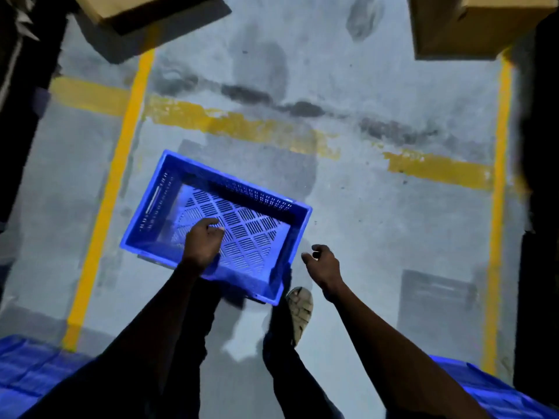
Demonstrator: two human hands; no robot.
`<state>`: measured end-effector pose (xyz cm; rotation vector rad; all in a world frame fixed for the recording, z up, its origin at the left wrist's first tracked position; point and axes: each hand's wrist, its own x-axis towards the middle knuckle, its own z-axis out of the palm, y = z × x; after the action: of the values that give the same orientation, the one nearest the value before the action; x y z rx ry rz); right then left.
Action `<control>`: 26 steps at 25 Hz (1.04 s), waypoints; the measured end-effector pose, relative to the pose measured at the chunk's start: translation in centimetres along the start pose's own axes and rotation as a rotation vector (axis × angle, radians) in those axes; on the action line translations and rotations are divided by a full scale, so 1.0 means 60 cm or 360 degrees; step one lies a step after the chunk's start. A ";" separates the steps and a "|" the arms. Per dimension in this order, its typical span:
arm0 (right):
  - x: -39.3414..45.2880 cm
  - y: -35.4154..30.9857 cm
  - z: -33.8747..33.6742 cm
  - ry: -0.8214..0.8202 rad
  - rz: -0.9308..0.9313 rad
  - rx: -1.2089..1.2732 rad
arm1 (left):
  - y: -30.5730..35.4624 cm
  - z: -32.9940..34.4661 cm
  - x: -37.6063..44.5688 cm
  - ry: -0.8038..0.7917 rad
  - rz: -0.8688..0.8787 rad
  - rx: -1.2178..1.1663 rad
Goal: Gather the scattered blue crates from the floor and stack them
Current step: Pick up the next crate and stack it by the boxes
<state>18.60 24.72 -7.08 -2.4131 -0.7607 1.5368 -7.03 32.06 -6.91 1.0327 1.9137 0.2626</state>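
Observation:
An empty blue slatted crate (157, 189) sits at an angle on the grey floor, just in front of my feet. My left hand (203, 242) hovers over its near rim, above the crate's inside, with the fingers loosely curled and nothing in them. To the right of the crate's near right corner, my right hand (322, 263) is apart from it, fingers loosely bent and holding nothing. Parts of two more blue crates show, one at the bottom left (27, 370) and one at the bottom right (490, 391).
Yellow painted lines (121, 164) mark a bay on the floor. Cardboard boxes stand at the top left (127, 7) and top right (472, 28). Dark racking runs along both sides. My sandalled foot (300, 313) is beside the crate's near corner.

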 end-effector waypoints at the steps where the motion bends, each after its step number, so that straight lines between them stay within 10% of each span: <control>1: 0.037 0.019 0.030 -0.0013 0.0044 0.0003 | -0.025 0.017 0.046 0.0006 0.0027 0.0050; 13: 0.231 0.111 0.207 0.0203 0.0352 0.0114 | -0.215 -0.009 0.288 0.0415 0.0087 0.0638; 26: -0.029 -0.115 0.261 0.0630 -0.0129 0.0651 | -0.208 -0.108 0.187 0.0410 -0.0235 -0.0015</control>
<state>1.94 27.88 -9.86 -2.2352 -0.4097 1.0123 -21.66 34.05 -17.12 0.8793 2.2068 0.3321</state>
